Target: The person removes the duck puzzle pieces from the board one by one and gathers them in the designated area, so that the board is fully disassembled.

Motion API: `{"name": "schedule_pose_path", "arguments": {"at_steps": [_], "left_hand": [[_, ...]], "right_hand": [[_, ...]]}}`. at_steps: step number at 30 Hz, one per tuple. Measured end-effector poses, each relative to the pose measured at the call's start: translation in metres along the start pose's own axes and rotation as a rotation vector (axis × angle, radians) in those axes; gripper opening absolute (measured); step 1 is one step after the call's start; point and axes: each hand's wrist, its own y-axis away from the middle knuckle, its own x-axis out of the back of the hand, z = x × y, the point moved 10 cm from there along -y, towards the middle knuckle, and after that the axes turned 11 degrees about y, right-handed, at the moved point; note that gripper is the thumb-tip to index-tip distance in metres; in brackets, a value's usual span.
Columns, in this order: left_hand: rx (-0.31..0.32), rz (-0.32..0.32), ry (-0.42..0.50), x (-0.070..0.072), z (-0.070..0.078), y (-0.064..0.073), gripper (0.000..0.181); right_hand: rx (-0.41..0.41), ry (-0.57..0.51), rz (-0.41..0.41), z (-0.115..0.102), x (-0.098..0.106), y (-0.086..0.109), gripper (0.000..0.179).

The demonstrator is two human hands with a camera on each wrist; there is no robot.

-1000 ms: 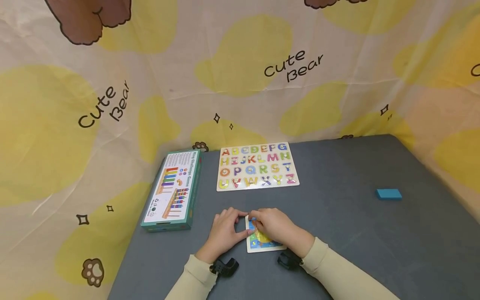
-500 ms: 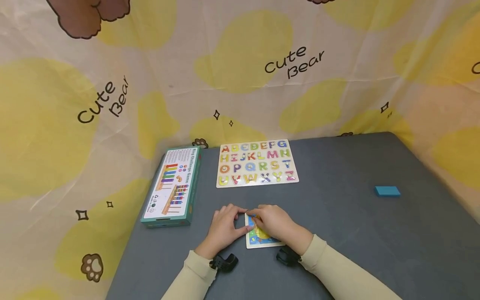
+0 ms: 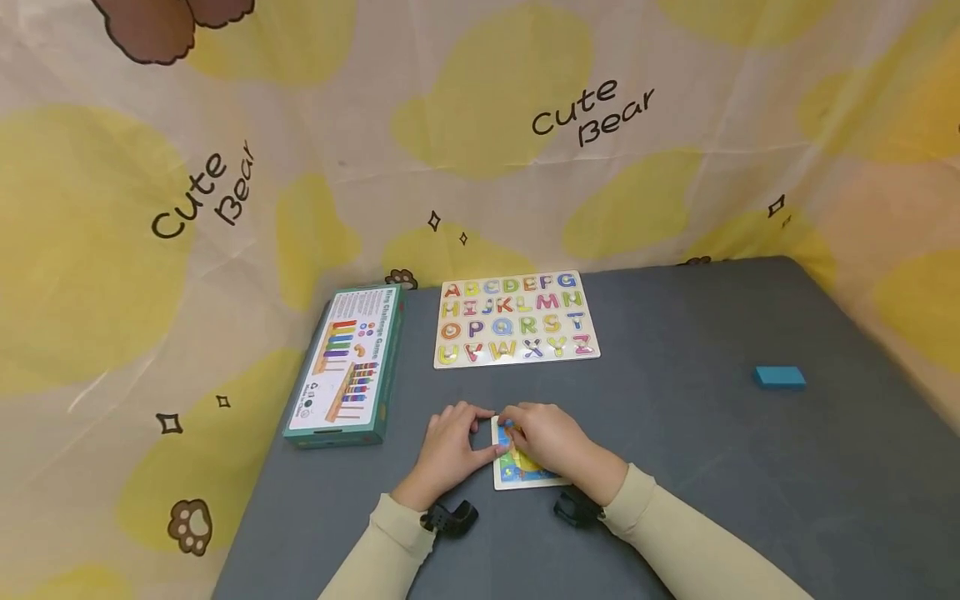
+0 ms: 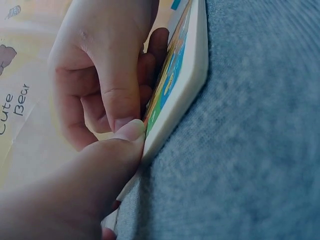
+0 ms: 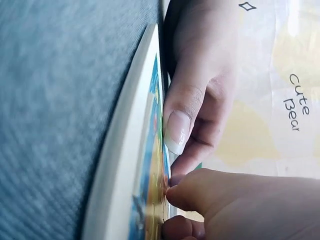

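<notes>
A small jigsaw puzzle [image 3: 520, 475] with a pale border and a bright blue, yellow and green picture lies on the grey table. My left hand [image 3: 448, 446] steadies it from the left: the thumb rests over the left border, the index finger reaches the far left corner. My right hand [image 3: 551, 437] lies over the puzzle's right part, fingers curled down and their tips close together. Near these fingertips a bluish puzzle piece [image 5: 167, 154] sits slightly proud of the surface; the hand hides most of it. In the left wrist view the right thumb meets the left thumb.
Behind the hands lies an alphabet puzzle board [image 3: 517, 319] full of coloured letters. To the left is a green-edged Ring Challenge Game box [image 3: 345, 362]. A blue block [image 3: 780, 377] lies at the far right. A patterned cloth [image 3: 480, 142] rises behind the table.
The head view has tilted slightly downward relative to the scene's edge, so everything sits a little higher in frame. Both hands stay at the puzzle; the right fingers shift only slightly.
</notes>
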Motion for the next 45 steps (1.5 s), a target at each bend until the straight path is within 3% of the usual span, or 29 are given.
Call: {"name": "schedule_pose_path", "arguments": {"at_steps": [6,13,32,45], "left_hand": [[-0.003,0.023,-0.018,0.005,-0.002,-0.001,0.056],[-0.007,0.0,-0.016,0.0,-0.003,-0.004,0.056],[0.026,-0.035,0.003,-0.003,-0.01,-0.011,0.056],[0.037,-0.045,0.009,-0.003,-0.009,-0.011,0.057]], "right_hand": [[-0.011,-0.018,-0.017,-0.002,0.002,-0.004,0.018],[-0.049,0.007,-0.051,0.004,-0.001,-0.004,0.019],[0.04,0.106,-0.169,0.004,-0.014,-0.014,0.027],[0.004,-0.074,-0.119,0.012,-0.005,-0.01,0.028]]}}
